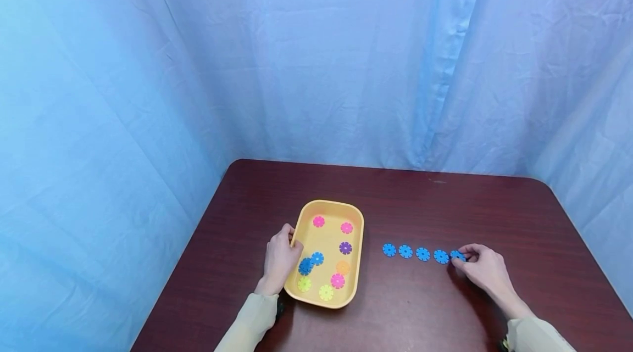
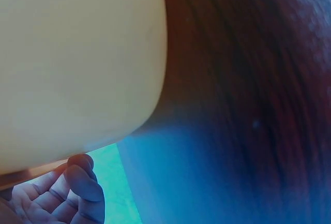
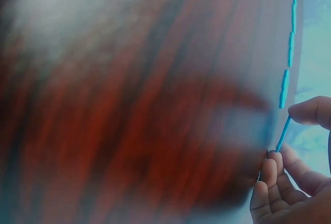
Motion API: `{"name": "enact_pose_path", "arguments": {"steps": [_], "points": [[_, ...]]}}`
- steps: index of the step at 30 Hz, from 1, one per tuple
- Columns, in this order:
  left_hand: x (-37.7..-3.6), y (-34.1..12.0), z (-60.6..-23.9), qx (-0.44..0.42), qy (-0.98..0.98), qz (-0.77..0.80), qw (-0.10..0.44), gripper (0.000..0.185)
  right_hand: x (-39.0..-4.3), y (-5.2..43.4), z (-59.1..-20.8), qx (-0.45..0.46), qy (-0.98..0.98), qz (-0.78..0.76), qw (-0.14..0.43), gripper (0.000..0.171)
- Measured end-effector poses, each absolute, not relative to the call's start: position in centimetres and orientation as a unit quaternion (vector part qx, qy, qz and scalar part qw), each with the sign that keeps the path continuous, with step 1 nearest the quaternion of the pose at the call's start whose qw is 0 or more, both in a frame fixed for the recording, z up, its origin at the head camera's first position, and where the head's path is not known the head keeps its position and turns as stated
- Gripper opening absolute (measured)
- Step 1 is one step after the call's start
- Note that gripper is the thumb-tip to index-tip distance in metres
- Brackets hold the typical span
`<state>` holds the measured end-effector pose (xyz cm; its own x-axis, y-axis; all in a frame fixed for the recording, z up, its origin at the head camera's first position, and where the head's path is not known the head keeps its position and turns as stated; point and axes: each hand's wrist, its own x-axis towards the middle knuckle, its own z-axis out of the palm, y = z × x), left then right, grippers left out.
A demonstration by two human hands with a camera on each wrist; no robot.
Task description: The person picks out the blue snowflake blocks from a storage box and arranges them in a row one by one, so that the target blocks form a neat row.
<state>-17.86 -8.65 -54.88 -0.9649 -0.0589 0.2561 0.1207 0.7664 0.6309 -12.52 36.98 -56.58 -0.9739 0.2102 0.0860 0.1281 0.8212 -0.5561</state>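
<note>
A yellow tray (image 1: pixel 355 264) sits on the dark red table (image 1: pixel 420 198) and holds several flower-shaped discs: pink (image 1: pixel 318 221), purple (image 1: pixel 345 247), blue (image 1: pixel 317 258), orange, yellow. My left hand (image 1: pixel 279 258) grips the tray's left rim; the left wrist view shows the tray's wall (image 2: pixel 77 69) close up with fingers (image 2: pixel 77 188) curled under it. A row of blue discs (image 1: pixel 405 251) lies to the tray's right. My right hand (image 1: pixel 482 267) pinches the rightmost blue disc (image 1: pixel 457 256); in the right wrist view this disc (image 3: pixel 283 133) sits tilted between thumb and fingertips.
Blue curtains (image 1: pixel 316 55) hang close behind and at both sides of the table. Bare tabletop lies beyond the tray and the disc row, and between the two hands near me.
</note>
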Motion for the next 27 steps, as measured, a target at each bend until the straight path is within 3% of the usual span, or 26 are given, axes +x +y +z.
{"name": "enact_pose_path", "arguments": {"steps": [27], "points": [[-17.75, -8.56, -54.65, -0.008, -0.929, -0.352, 0.111, 0.013, -12.10, 37.12, -56.50, -0.093, -0.952, 0.287, 0.047, 0.047]]}}
